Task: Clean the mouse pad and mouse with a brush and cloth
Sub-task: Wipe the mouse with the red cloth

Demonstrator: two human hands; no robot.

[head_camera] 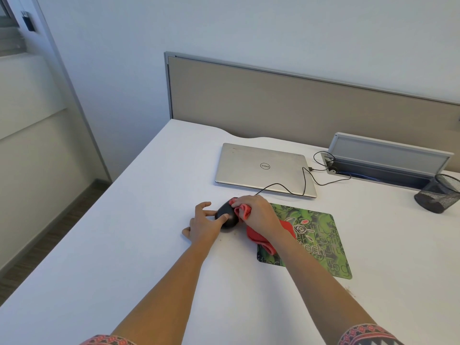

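A person works with both hands at a white counter (pixel 139 220). The black computer mouse (pixel 230 218) sits on the bare counter around its middle, just off the left edge of the mouse pad (pixel 321 245). The mouse is between the two hands.

The left hand (pixel 205 224) holds the mouse from its left side. The thumb lies over the near part of the mouse's top and the forefinger reaches along its far left end, pinching it between them. The other fingers spread out, and the little finger points back toward the near edge.

The right hand (pixel 258 215) is closed around a bunched red cloth (pixel 245 212) and presses it against the right side of the mouse. The rest of the cloth trails from under the hand and wrist onto the near left part of the mouse pad. That pad is green with a dark leafy print, some lettering and a red rose motif, and it lies flat.

A thin black cable (pixel 281 186) runs from the mouse over the front right corner of a closed silver Dell laptop (pixel 249 168), which lies toward the far edge of the counter. To the laptop's right is a cable box with its lid raised (pixel 388 151), and nearer than that stands a black mesh pen cup (pixel 439 195). A beige partition panel (pixel 286 100) runs along the far edge.
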